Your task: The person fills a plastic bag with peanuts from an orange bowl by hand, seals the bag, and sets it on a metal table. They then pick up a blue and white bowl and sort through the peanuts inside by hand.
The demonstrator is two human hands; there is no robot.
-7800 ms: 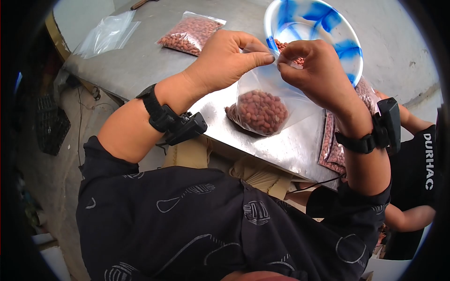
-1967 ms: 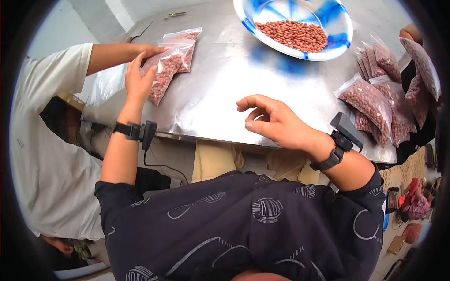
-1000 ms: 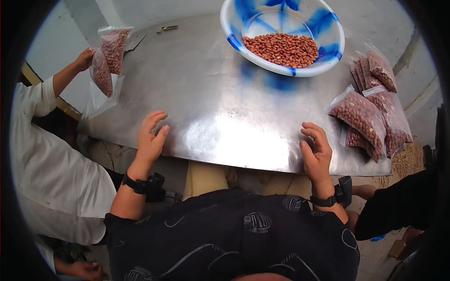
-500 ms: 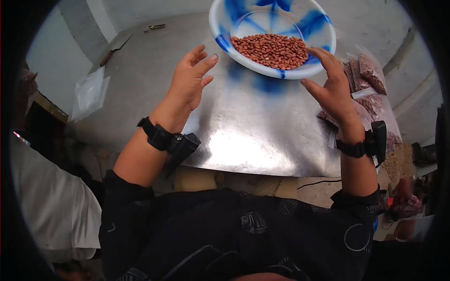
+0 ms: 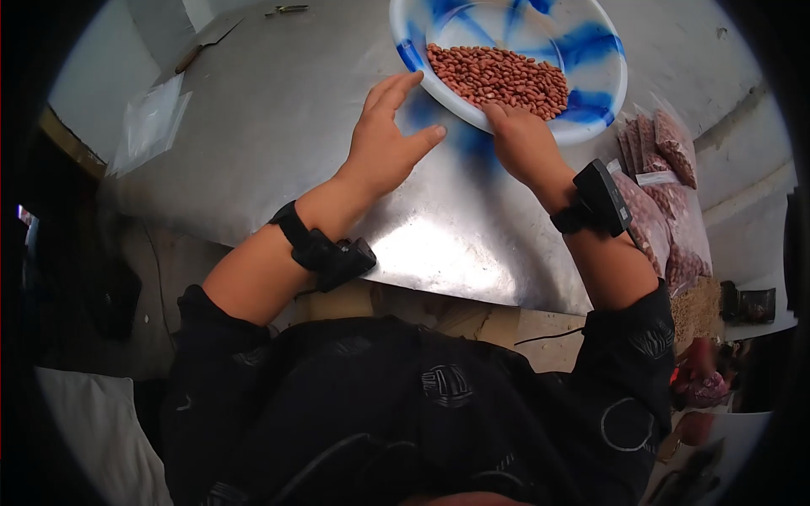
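A white plastic basin [image 5: 591, 63] with blue streaks stands on the metal table, its floor partly covered by a heap of reddish-brown beans [image 5: 502, 80]. My right hand [image 5: 527, 143] is closed at the basin's near rim; its thumb reaches over the edge beside the beans, and the other fingers are mostly hidden. Left of the basin is my left hand [image 5: 384, 139], open and empty, with its fingers stretched toward the rim and its thumb held apart. Each wrist wears a black strapped device.
Filled clear bags [image 5: 666, 181] of beans are piled on the table's right side. Flat clear plastic bags [image 5: 150, 126] lie at the left, near a knife [image 5: 202, 49] and a small metal tool [image 5: 287, 10]. The metal table [image 5: 278, 110] ends just before my body.
My right hand has moved left from the basin's right side to its near rim and closed there. My left hand has shifted right, closer to the basin. The person at the left is less visible.
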